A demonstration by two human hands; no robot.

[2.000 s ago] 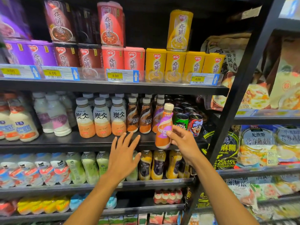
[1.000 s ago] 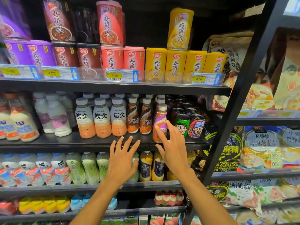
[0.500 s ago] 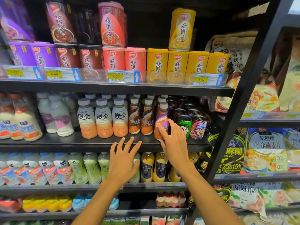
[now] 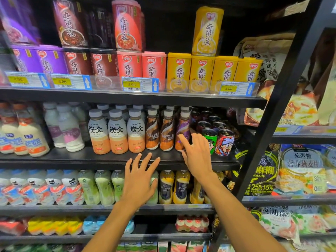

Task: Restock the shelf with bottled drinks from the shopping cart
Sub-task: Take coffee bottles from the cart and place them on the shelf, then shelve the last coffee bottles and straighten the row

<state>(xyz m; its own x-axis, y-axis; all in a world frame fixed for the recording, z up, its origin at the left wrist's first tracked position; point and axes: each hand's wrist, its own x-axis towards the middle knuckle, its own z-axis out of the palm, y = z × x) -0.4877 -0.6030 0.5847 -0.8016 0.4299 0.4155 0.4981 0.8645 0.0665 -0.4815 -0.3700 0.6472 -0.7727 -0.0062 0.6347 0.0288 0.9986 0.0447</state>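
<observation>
A: What's at the flat black shelf (image 4: pixel 72 159)?
B: The left hand (image 4: pixel 140 180), fingers splayed, gripping nothing.
A: And the other?
B: The right hand (image 4: pixel 197 157) lays straight fingers on the slim, glossy purple bottle (image 4: pixel 182 124), which stands upright beside the brown bottles (image 4: pixel 166 131).

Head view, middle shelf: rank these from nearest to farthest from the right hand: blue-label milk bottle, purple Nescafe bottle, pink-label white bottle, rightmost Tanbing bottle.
1. purple Nescafe bottle, touched by straight fingers of the right hand.
2. rightmost Tanbing bottle, further left in the front row.
3. pink-label white bottle, left of the Tanbing row.
4. blue-label milk bottle, far left.
</observation>
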